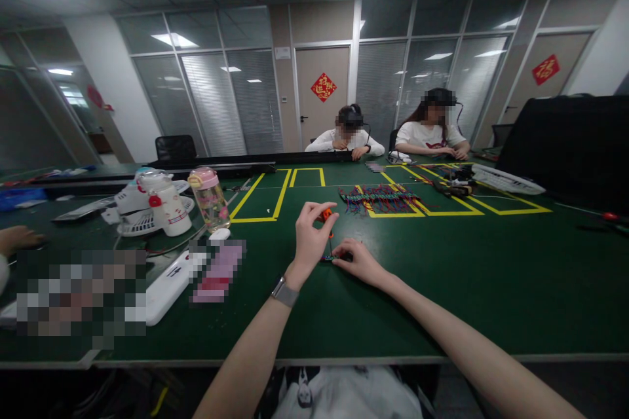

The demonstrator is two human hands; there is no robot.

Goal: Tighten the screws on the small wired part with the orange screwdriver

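- The orange-handled tool is clamped near its top by the fingers of the left hand, apparently so that its shaft stands upright over the small dark strip.
- The strip is pinched at the worktop between the right hand's fingers, presumably for steadiness.
- The wired bundle is laid beyond, seemingly for easy reach.
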